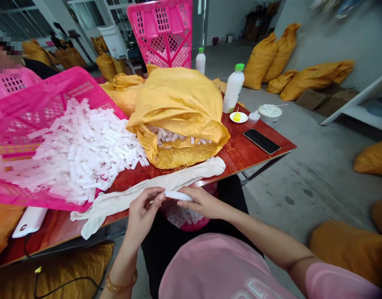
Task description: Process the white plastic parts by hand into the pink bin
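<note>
While the left hand point(144, 211) pinches one end of a short white tube point(178, 195) between thumb and forefinger, the right hand point(205, 203) curls its fingers around the other end. The tube lies nearly level between them, just off the near edge of the red table point(236, 160) and above a pink container point(197, 225) with white pieces in it. Just beyond the hands, a long white cloth sleeve point(166, 179) is stretched along the near edge. On the left, a pink plastic basket point(78, 81) leans over, and a heap of white tubes point(91, 145) reaches out of it onto the table. Right of the heap, a yellow sack point(178, 93) opens toward the near side, showing more tubes inside. Farther right are a black phone point(262, 140), a small white dish point(244, 118) bearing a yellow piece point(237, 116), and a green-capped white bottle point(233, 89).
</note>
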Available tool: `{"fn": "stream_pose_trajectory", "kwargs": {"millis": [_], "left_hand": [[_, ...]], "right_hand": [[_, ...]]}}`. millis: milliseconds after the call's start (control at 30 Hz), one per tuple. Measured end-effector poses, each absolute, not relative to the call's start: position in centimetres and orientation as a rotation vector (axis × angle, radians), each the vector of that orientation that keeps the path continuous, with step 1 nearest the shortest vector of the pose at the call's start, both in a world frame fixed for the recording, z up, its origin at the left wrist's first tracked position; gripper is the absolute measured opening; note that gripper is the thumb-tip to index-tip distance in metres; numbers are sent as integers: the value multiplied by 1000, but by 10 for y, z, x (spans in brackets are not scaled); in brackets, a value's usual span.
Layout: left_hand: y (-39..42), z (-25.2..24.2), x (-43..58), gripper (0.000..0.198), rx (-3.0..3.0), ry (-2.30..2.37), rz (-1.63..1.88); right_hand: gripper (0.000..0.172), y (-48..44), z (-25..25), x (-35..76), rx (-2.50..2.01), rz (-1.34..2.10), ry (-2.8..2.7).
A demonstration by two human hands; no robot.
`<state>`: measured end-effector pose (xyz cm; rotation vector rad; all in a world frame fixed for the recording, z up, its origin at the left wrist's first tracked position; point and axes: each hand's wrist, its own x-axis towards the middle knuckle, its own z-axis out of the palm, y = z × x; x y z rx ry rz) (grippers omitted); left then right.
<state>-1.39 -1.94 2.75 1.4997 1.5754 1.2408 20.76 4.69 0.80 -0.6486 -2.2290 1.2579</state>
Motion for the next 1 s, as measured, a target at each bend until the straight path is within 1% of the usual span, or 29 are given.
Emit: {"fn": "stream_pose_trajectory", "kwargs": {"millis": [67,133,200,300,333,433,500,667,733,867,900,1000], "left_hand": [[-18,26,-13,20,1477,1609,1289],[-16,27,-9,21,1482,1622,1279],[-15,29,-3,28,1525,1634,1205],[-16,30,7,35,1530,1677,1154],[-16,29,10,36,1508,1687,1160],[-16,22,14,39,1395,1667,1170],[-15,16,14,42,1282,1611,1169],[-15,8,21,45,1177,1602,1200],[-16,7,26,45,1229,1652,1196],[-17,4,30,45,1258,1606,1177],[-17,4,30,45,1238,1565,1162],[-19,4,29,46,1228,1455,1109]], "right_hand": [[26,47,8,205,-613,1331,-2206],[26,46,5,200,-655,1258,-2242],[25,44,-1,196,-755,1026,-2328],[30,43,-10,195,-862,688,-2409],[30,43,-12,196,-861,660,-2410],[22,43,-16,198,-750,801,-2385],[22,42,-19,198,-703,816,-2387],[32,39,-35,196,-900,381,-2462],[31,39,-37,197,-909,430,-2429],[19,40,-30,201,-745,929,-2366],[19,41,-27,202,-735,987,-2359],[25,44,-25,203,-867,879,-2344]]}}
